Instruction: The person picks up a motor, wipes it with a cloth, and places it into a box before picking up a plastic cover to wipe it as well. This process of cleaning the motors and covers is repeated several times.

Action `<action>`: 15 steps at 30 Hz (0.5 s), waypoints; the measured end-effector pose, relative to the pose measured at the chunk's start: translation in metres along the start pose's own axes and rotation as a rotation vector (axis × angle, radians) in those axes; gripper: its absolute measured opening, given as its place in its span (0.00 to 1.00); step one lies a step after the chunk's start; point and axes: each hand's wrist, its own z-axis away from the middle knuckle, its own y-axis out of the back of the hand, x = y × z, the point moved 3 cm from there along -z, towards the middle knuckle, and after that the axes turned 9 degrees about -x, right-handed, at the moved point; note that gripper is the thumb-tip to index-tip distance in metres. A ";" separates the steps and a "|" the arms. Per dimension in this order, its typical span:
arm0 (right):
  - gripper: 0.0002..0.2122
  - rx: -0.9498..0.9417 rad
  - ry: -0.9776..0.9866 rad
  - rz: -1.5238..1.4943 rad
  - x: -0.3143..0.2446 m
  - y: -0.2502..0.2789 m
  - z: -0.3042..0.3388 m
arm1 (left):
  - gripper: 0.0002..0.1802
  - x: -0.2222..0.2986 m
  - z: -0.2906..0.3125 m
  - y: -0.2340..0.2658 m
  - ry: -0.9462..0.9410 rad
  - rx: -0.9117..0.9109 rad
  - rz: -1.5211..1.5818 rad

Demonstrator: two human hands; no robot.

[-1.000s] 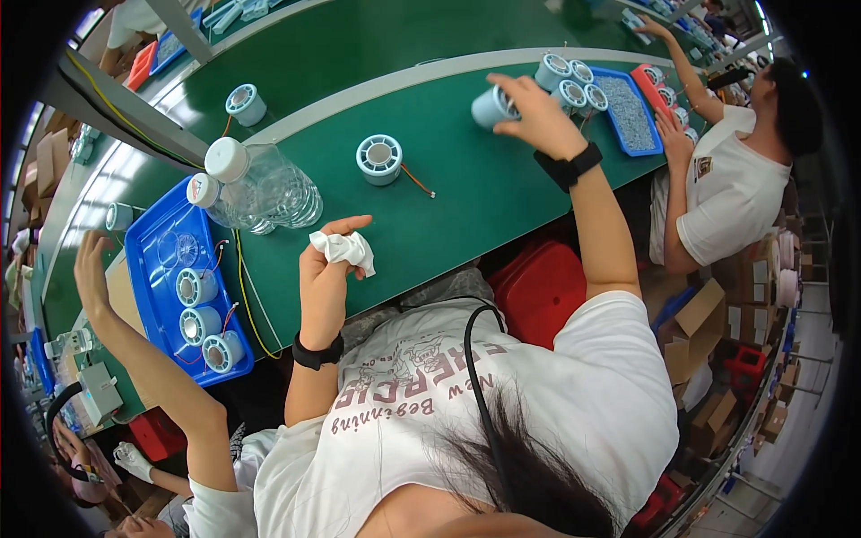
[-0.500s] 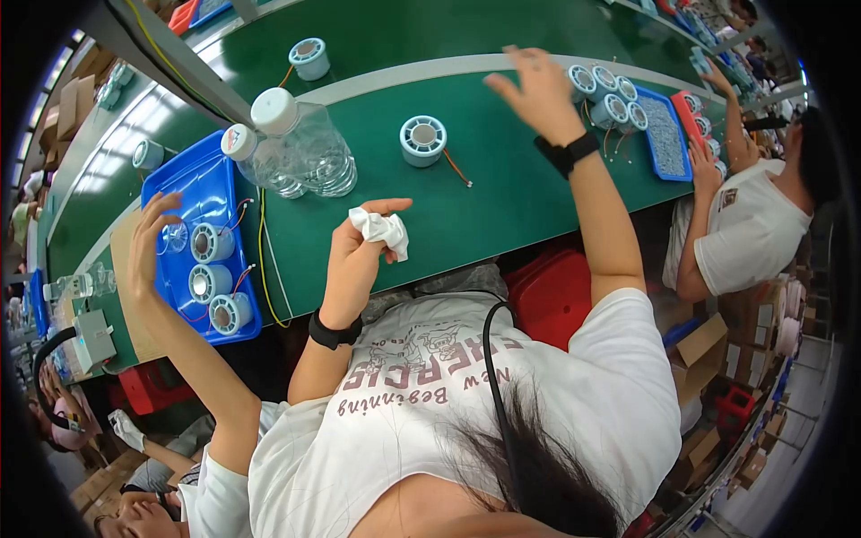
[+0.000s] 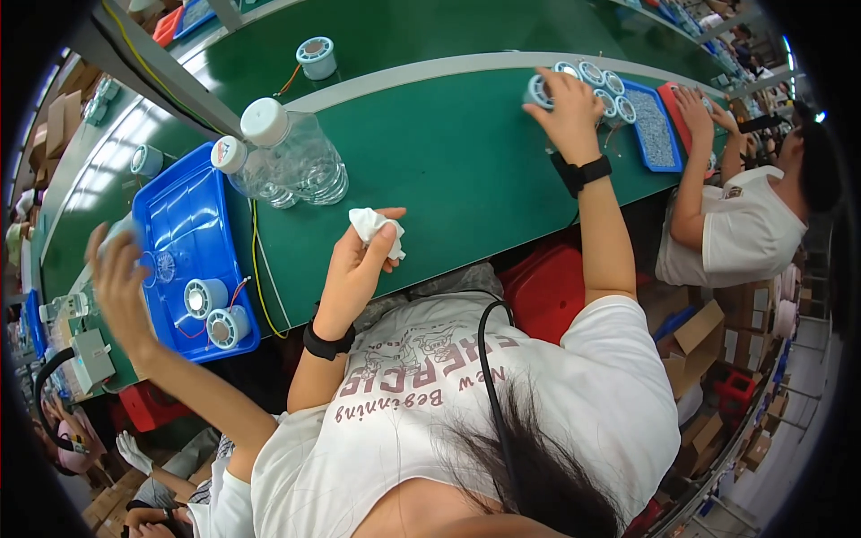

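Right hand point(image 3: 567, 106) now on spool point(image 3: 539, 91)

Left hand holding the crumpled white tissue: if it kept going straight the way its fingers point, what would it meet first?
The left hand, gripping the tissue, points up across the green table. Bare green surface lies ahead; the two clear plastic bottles sit slightly left of that line. Depth is uncertain.
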 end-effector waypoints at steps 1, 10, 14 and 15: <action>0.29 0.021 -0.089 0.057 0.020 0.001 0.005 | 0.19 -0.001 -0.001 0.000 0.001 -0.010 -0.009; 0.25 0.045 -0.262 0.317 0.056 -0.015 0.022 | 0.20 -0.005 -0.004 -0.002 -0.107 -0.065 -0.061; 0.24 0.132 -0.237 0.255 0.008 0.000 -0.002 | 0.18 -0.008 0.001 0.005 0.020 0.016 -0.175; 0.24 0.130 -0.219 0.234 -0.014 0.007 -0.015 | 0.15 -0.006 0.002 0.001 -0.015 0.053 -0.123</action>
